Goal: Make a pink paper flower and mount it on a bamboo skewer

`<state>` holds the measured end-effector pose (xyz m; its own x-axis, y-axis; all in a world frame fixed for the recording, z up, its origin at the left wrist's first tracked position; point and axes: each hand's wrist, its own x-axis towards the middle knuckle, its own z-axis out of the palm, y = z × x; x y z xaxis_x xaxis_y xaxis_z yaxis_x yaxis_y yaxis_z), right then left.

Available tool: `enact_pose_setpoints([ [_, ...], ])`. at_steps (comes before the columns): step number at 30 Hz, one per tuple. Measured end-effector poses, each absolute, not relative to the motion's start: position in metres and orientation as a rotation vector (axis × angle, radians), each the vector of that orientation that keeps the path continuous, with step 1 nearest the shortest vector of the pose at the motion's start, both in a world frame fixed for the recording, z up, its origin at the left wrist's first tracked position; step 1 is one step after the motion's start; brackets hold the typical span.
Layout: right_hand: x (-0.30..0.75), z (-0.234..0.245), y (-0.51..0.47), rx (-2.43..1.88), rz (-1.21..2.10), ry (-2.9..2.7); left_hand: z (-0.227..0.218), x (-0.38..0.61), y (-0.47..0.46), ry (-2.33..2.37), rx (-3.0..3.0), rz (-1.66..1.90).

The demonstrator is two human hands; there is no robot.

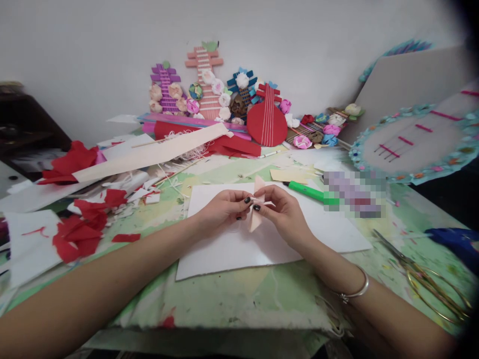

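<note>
A small piece of pale pink folded paper (256, 221) is pinched between my two hands, with pointed ends sticking out above and below the fingers. My left hand (228, 207) grips its left side between thumb and fingertips. From the right, my right hand (282, 209) closes thumb and forefinger on the same paper; its folds there are partly hidden by the fingers. Both hands are just above a white board (213, 254) lying on the table. Beyond the right hand, a green pen (312, 192) lies across the board's far edge.
Gold-handled scissors (419, 274) lie at the right. Red paper scraps (84, 227) and a long cream strip (157, 152) cover the left side. Paper lute-shaped crafts, one red (267, 117), lean on the back wall. A round-bodied craft (415, 144) with a blue flowered rim stands at right.
</note>
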<state>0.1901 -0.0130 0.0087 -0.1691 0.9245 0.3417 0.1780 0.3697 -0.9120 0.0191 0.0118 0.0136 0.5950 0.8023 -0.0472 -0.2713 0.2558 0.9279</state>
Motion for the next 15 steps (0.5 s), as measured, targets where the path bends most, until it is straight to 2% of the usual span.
enact_pose_setpoints([
  [7,0.193,0.017,-0.018,-1.120,0.390,-1.745,0.014,0.018,0.014,0.656,1.098,0.814],
  [10,0.188,0.016,-0.022,-1.030,0.443,-1.801,0.014,0.020,0.012,0.660,1.129,0.817],
  [15,0.185,0.009,-0.021,-0.989,0.709,-1.742,0.014,0.022,0.009,0.649,1.083,0.780],
])
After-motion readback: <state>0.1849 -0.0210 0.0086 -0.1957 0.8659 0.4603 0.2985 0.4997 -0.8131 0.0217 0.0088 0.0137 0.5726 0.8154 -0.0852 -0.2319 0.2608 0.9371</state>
